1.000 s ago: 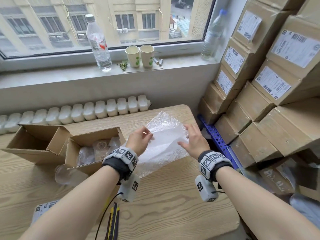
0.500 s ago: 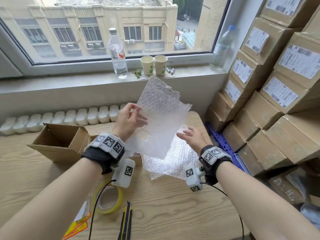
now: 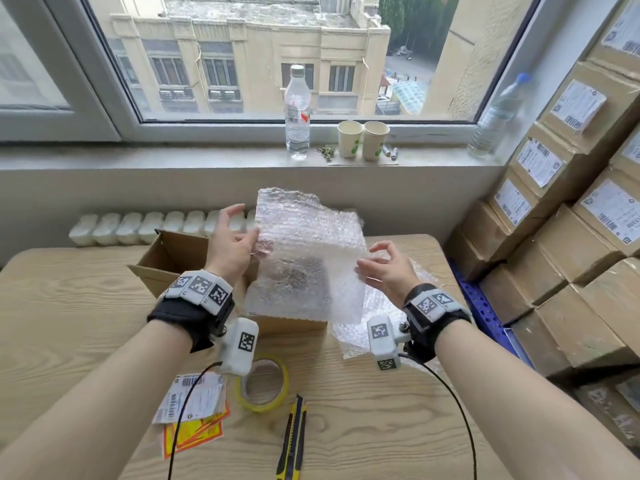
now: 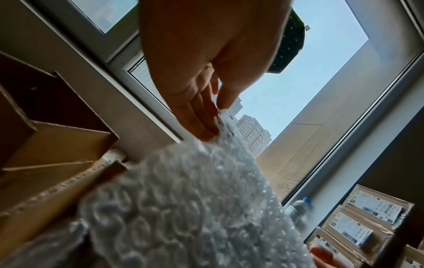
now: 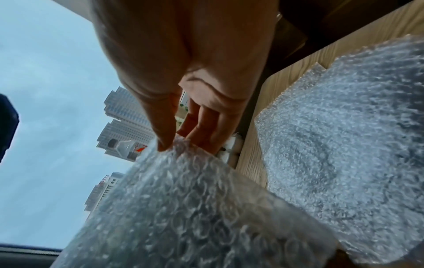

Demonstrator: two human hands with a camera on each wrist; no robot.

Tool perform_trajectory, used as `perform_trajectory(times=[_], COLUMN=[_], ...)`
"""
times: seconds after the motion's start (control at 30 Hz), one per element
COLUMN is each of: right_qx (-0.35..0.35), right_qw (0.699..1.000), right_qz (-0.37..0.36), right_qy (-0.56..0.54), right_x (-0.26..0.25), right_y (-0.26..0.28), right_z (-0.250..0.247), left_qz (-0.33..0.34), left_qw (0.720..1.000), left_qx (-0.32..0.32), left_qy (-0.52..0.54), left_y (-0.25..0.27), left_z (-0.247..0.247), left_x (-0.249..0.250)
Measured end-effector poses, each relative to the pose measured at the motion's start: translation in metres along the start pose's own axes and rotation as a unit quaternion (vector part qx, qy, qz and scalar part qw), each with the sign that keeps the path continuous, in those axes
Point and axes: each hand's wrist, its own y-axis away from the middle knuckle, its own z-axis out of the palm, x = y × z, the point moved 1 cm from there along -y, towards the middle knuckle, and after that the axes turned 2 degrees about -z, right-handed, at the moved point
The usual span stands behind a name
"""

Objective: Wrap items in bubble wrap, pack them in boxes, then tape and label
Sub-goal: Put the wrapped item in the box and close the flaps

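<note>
Since half a second ago the right hand [image 3: 388,268] has come onto the bubble wrap sheet [image 3: 308,251] and now pinches its right edge; the left hand [image 3: 230,245] still pinches the left edge, thumb against fingers [image 4: 201,116]. The sheet hangs clear, bumpy and rectangular above the brown cardboard box [image 3: 173,258]. A second sheet [image 3: 363,327] lies flat on the wood-grain table [image 3: 69,306], right. Near: yellow tape roll [image 3: 265,382], utility knife [image 3: 292,438].
</note>
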Motion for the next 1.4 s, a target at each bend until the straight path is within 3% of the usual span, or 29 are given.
perform_trajectory(times=[0.2,0.37,0.53,0.63,0.73,0.8,0.9,0.97,1.03,1.1,1.3,1.4], right_qx=[-0.028,-0.015,0.017,-0.006,0.024,0.054,0.048,-0.006,-0.072,-0.115,-0.157,-0.171], right_qw=[0.993,0.959,0.929,0.901,0.866,0.82,0.72,0.662,0.624,0.611,0.615,0.608], right_qz=[-0.072,-0.097,-0.137,-0.164,-0.237,-0.317,-0.419,-0.443,-0.439,-0.419,-0.382,-0.373], right_qy=[0.086,0.267,0.342,0.402,0.441,0.473,0.551,0.604,0.642,0.662,0.672,0.679], right_x=[-0.008,-0.019,-0.027,-0.029,-0.028,-0.023,-0.007,0.01,0.031,0.049,0.067,0.064], right_y=[0.007,0.007,0.011,0.011,0.006,0.003,0.001,0.002,0.0,-0.004,-0.011,-0.014], right_z=[0.029,0.047,0.062,0.068,0.075,0.078,0.079,0.079,0.077,0.07,0.048,0.039], left_qz=[0.001,0.052,0.113,0.145,0.215,0.264,0.346,0.395,0.416,0.424,0.417,0.437], left_qw=[0.998,0.969,0.95,0.945,0.93,0.907,0.842,0.793,0.759,0.742,0.702,0.659], left_qx=[-0.047,-0.095,-0.065,-0.054,-0.029,-0.014,-0.015,-0.021,-0.038,-0.067,-0.185,-0.228], left_qy=[-0.032,-0.22,-0.284,-0.289,-0.297,-0.328,-0.413,-0.464,-0.499,-0.514,-0.547,-0.568], left_y=[0.0,-0.003,-0.011,-0.018,-0.019,-0.013,-0.003,0.0,0.0,0.001,0.006,0.005], left_z=[-0.031,-0.052,-0.065,-0.072,-0.075,-0.075,-0.075,-0.077,-0.078,-0.076,-0.072,-0.071], left_x=[-0.006,-0.009,-0.014,-0.018,-0.021,-0.023,-0.03,-0.039,-0.05,-0.062,-0.089,-0.095])
